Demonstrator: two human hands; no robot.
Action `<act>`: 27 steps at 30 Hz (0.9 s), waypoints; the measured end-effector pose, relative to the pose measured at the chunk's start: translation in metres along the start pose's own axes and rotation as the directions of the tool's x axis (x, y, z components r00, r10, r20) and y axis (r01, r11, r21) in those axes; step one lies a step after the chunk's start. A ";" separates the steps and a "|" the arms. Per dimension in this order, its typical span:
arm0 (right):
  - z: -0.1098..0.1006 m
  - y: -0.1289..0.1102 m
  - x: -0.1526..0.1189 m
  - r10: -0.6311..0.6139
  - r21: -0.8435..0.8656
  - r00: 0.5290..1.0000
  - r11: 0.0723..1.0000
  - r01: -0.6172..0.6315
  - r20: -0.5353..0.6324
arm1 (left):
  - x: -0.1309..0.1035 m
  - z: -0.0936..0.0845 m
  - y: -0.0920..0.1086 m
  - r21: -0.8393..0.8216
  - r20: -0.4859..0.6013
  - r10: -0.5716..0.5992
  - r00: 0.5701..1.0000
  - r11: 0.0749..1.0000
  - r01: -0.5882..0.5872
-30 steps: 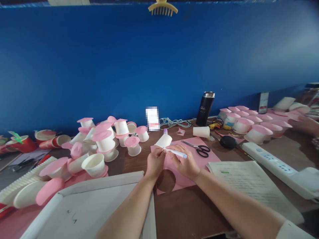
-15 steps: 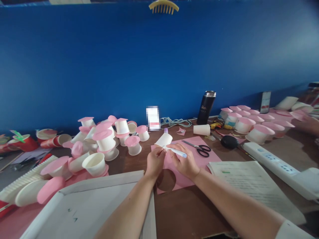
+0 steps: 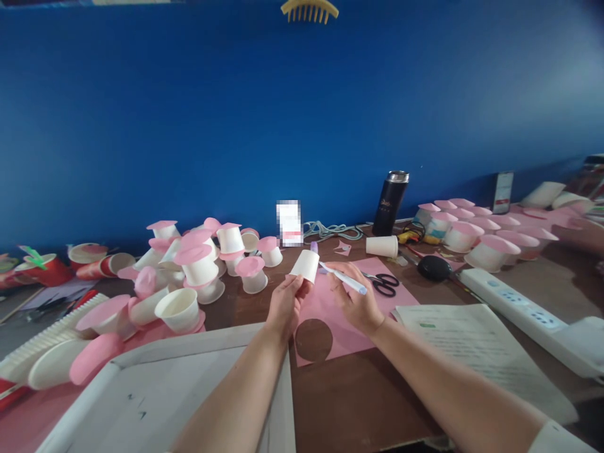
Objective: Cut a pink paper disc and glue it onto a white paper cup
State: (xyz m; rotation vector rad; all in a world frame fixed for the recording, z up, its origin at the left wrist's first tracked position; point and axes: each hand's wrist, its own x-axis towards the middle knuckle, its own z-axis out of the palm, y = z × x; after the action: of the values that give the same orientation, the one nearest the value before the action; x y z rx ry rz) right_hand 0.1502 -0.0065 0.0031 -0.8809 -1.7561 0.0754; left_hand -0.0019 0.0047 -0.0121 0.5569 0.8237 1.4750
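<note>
Middle of the desk [image 3: 330,402], it's a cup [image 3: 306,267] in the left hand [image 3: 284,307], a pen [image 3: 348,279] in the right hand [image 3: 360,309], both over a sheet [image 3: 346,333]. Scissors [image 3: 375,278] lie on that sheet, right of the pen. Behind, a flask [image 3: 389,206] stands near the wall [image 3: 302,113], another cup [image 3: 380,246] lying before it. Over right, pages [image 3: 481,358] sit in front of a power strip [image 3: 509,305]; over left, a box [image 3: 165,384] lies before a crowd of cups [image 3: 198,272].

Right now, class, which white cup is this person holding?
The tilted white cup in the left hand; the right hand holds a pen-like tool, and neither touches another cup.
</note>
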 end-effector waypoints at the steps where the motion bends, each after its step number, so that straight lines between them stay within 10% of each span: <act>1: 0.000 0.000 0.000 0.007 0.010 1.000 1.000 -0.007 -0.006 | 0.000 0.001 0.001 -0.037 -0.011 -0.014 1.000 0.999 0.014; 27: 0.006 0.000 -0.007 0.010 0.009 0.989 1.000 -0.011 0.147 | -0.003 0.000 -0.001 0.103 0.089 -0.004 0.996 0.995 -0.005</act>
State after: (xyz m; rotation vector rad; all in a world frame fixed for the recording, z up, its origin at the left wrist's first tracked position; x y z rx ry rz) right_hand 0.1458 -0.0087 -0.0050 -0.8967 -1.8864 0.1589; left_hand -0.0006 0.0018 -0.0124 0.6959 0.8327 1.4037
